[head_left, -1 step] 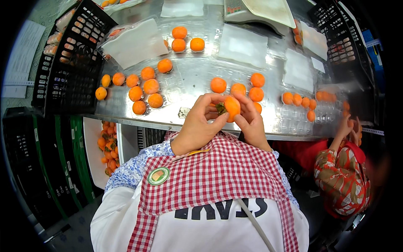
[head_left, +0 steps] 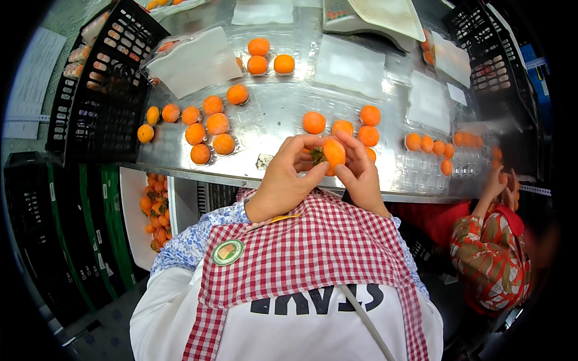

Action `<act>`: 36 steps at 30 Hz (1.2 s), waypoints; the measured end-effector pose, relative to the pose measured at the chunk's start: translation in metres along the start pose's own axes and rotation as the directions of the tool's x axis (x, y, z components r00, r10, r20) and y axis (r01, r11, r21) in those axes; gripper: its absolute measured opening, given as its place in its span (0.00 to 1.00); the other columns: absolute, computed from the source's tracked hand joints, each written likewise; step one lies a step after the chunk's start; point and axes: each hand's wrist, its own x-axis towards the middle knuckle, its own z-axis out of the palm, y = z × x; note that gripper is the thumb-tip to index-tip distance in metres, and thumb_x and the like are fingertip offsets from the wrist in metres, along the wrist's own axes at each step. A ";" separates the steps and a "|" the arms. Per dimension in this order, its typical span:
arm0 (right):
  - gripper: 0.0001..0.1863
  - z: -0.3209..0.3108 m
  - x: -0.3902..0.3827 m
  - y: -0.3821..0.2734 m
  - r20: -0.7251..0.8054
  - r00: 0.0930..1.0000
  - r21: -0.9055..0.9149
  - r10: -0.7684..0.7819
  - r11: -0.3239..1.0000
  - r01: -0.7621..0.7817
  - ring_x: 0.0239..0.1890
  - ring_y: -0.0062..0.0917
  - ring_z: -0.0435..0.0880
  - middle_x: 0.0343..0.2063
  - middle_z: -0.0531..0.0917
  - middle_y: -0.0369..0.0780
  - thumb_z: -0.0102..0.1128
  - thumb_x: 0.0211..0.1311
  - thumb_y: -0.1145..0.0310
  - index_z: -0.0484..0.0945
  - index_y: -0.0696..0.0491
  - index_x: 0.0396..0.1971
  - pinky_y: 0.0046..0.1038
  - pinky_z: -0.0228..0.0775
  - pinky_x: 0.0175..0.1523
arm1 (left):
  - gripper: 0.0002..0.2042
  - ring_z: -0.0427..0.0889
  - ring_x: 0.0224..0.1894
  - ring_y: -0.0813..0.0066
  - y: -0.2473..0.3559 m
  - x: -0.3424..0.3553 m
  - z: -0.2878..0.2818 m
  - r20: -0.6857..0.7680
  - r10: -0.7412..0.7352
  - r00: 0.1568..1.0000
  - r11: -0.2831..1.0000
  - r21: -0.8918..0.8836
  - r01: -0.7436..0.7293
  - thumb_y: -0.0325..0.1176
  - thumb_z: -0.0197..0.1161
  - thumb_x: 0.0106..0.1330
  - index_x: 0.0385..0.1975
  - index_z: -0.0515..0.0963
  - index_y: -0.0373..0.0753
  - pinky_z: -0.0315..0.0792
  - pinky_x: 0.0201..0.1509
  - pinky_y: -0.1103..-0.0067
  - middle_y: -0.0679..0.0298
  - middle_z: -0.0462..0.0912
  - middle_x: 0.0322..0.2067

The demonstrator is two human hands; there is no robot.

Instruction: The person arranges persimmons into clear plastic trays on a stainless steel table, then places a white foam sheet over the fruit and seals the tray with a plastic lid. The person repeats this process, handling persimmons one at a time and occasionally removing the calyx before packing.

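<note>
A black crate (head_left: 108, 114) stood at the left end of the counter (head_left: 277, 102), and below the near edge on that side a white bin (head_left: 132, 210) held a heap of orange fruit (head_left: 158, 219). Just right of the crate sat two loose yellow-orange fruits (head_left: 145, 133), then a cluster of orange ones (head_left: 217, 123), some of them in a see-through tray (head_left: 244, 129). Behind these, toward the far edge, lay a white sheet (head_left: 195, 63). A small pale scrap (head_left: 264, 161) rested by the near edge. At the middle of that edge the left hand (head_left: 286, 171) gripped one orange fruit (head_left: 333, 155) between thumb and fingers, its green leafy top turned left. The right hand (head_left: 363, 180) closed on the same fruit from the right. More fruits (head_left: 341, 128) sat just behind the hands, and a scale (head_left: 373, 24) stood at the far edge. Farther right, a row of smaller-looking fruits (head_left: 427, 143) lined another tray (head_left: 421, 176). Near the right end, a co-worker's hands (head_left: 497, 183) were raised by the near edge; their grip could not be made out.
</note>
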 end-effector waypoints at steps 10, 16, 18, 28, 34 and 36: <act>0.21 0.009 0.006 -0.012 -0.132 0.991 -0.228 0.022 0.972 -0.052 0.45 0.26 0.84 0.44 0.82 0.43 0.58 0.62 0.76 0.69 0.56 0.55 0.27 0.76 0.49 | 0.22 0.80 0.51 0.71 -0.005 0.004 0.001 -0.035 0.063 0.997 0.983 0.175 -0.056 0.22 0.63 0.62 0.56 0.69 0.38 0.76 0.54 0.77 0.58 0.75 0.49; 0.18 0.013 0.008 -0.009 -0.169 0.981 -0.397 -0.092 0.918 0.018 0.40 0.26 0.86 0.39 0.84 0.44 0.57 0.62 0.75 0.70 0.57 0.52 0.25 0.78 0.42 | 0.20 0.79 0.51 0.73 -0.005 0.006 0.003 -0.045 0.138 0.989 0.970 0.210 -0.126 0.21 0.63 0.61 0.54 0.72 0.38 0.76 0.54 0.78 0.62 0.72 0.50; 0.17 0.014 0.008 -0.008 -0.170 0.978 -0.442 -0.120 0.896 0.033 0.39 0.26 0.86 0.38 0.84 0.44 0.57 0.63 0.74 0.71 0.57 0.51 0.25 0.78 0.41 | 0.20 0.79 0.51 0.73 -0.005 0.006 0.004 -0.042 0.145 0.989 0.966 0.221 -0.132 0.21 0.63 0.61 0.54 0.72 0.38 0.76 0.54 0.78 0.62 0.72 0.50; 0.19 0.010 0.010 -0.012 -0.226 0.970 -0.021 0.093 0.995 -0.100 0.43 0.25 0.83 0.46 0.80 0.43 0.41 0.76 0.59 0.71 0.58 0.53 0.26 0.81 0.43 | 0.20 0.79 0.50 0.73 -0.002 0.005 0.000 -0.039 0.142 0.989 0.954 0.270 -0.126 0.23 0.64 0.61 0.54 0.70 0.38 0.76 0.52 0.78 0.61 0.72 0.50; 0.21 0.002 0.009 -0.009 -0.135 0.980 0.053 0.148 0.988 -0.142 0.49 0.26 0.81 0.50 0.78 0.43 0.50 0.72 0.64 0.65 0.58 0.60 0.27 0.77 0.50 | 0.21 0.80 0.47 0.73 -0.006 0.010 -0.007 -0.053 -0.019 0.998 0.999 0.029 0.020 0.25 0.63 0.64 0.56 0.67 0.35 0.77 0.50 0.79 0.58 0.75 0.47; 0.25 0.002 0.005 -0.006 -0.048 0.994 -0.047 0.103 0.993 -0.105 0.52 0.27 0.79 0.52 0.77 0.43 0.57 0.68 0.70 0.63 0.57 0.62 0.28 0.75 0.53 | 0.20 0.80 0.47 0.73 -0.007 0.013 -0.011 -0.038 -0.058 0.998 0.994 -0.091 0.055 0.25 0.62 0.65 0.55 0.67 0.35 0.77 0.50 0.78 0.58 0.75 0.47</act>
